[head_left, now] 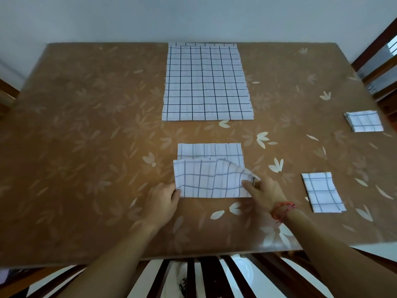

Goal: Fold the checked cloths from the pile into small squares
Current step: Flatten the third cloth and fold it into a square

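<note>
- The table [86,125] carries the pile of flat checked cloths [206,82] at upper centre, so there is more to fold.
- The cloth in work [210,179] lies at centre frame, its near half doubled over the far half but short of the far edge. The lengthwise fold looks unfinished, and next the edges probably need squaring and flattening.
- The left hand [165,203] pinches its lower-left corner. The right hand [262,192] pinches the lifted right corner. The hands are apart.
- Two folded squares [322,192] lie at the right.

Matt woven checked cloths [206,82]; glossy smooth table cover [86,125]; wooden chair [193,276].
</note>
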A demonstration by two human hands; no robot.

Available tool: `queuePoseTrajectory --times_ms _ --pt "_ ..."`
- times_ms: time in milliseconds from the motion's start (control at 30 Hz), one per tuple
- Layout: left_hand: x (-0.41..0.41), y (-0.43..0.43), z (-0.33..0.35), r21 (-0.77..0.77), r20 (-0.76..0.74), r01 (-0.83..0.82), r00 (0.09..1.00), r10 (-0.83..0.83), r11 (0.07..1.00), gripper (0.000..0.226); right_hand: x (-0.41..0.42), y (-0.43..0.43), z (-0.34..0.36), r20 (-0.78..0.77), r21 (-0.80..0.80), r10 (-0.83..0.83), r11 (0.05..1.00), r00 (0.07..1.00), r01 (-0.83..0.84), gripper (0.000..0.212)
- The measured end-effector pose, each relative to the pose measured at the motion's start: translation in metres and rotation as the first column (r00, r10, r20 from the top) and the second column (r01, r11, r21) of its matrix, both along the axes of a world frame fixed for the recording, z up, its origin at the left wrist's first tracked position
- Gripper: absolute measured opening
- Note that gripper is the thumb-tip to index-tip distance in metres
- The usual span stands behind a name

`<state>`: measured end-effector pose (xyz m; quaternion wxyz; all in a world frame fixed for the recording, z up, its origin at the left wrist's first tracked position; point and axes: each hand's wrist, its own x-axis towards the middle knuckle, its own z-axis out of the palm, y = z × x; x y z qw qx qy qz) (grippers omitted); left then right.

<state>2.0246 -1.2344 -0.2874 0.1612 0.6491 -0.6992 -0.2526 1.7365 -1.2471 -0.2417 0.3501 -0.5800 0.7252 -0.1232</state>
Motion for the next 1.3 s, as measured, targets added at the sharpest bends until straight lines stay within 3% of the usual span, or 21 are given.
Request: queuePoseTrajectory --times_ms 167,367,467,567,800,900,967,1100,1300 --pt "0.002 -0.017 -0.011 0.053 -0.01 -0.065 0.998 0.066 0.996 0.023 0.003 -0.027 -0.012 0.021 -0.045 -0.066 0.997 0.998 0.067 0.025" --pt "-0.001 -0.02 -0.015 0.109 -0.035 -0.104 0.994 0.108 0.989 0.006 0.001 -0.038 -0.029 0.039 0.043 -0.071 0.997 0.997 0.069 0.051" --pt "-0.003 -0.019 -0.013 0.147 -0.081 -0.094 0.991 0.107 0.985 0.033 0.0 -0.038 -0.03 0.04 0.023 -0.07 0.997 0.997 0.069 0.054" --pt "-0.003 -0.021 -0.016 0.138 -0.037 -0.118 0.992 0.124 0.983 0.038 0.0 -0.041 -0.034 0.033 -0.028 -0.096 0.995 0.995 0.097 0.051" --pt "-0.009 -0.019 -0.02 0.007 -0.022 -0.097 0.995 0.097 0.995 0.037 0.001 -0.042 -0.042 -0.004 -0.129 -0.17 0.977 0.985 0.169 0.051" --pt "-0.011 -0.008 -0.017 -0.132 0.107 0.013 0.994 0.001 0.991 0.035 0.003 -0.036 -0.044 -0.083 -0.15 -0.166 0.977 0.983 0.153 0.05" --pt "-0.018 0.004 -0.012 -0.174 0.159 0.138 0.981 -0.111 0.975 0.032 0.009 -0.028 -0.045 -0.141 -0.213 -0.128 0.972 0.982 0.096 0.047" --pt "-0.034 0.028 -0.011 -0.171 0.241 0.33 0.928 -0.286 0.928 0.041 0.028 0.0 -0.047 -0.276 -0.392 0.128 0.89 0.953 -0.233 0.046" --pt "-0.042 0.039 -0.026 -0.142 0.306 0.354 0.904 -0.299 0.924 0.053 0.056 0.04 -0.056 -0.449 -0.316 0.417 0.753 0.791 -0.577 0.058"
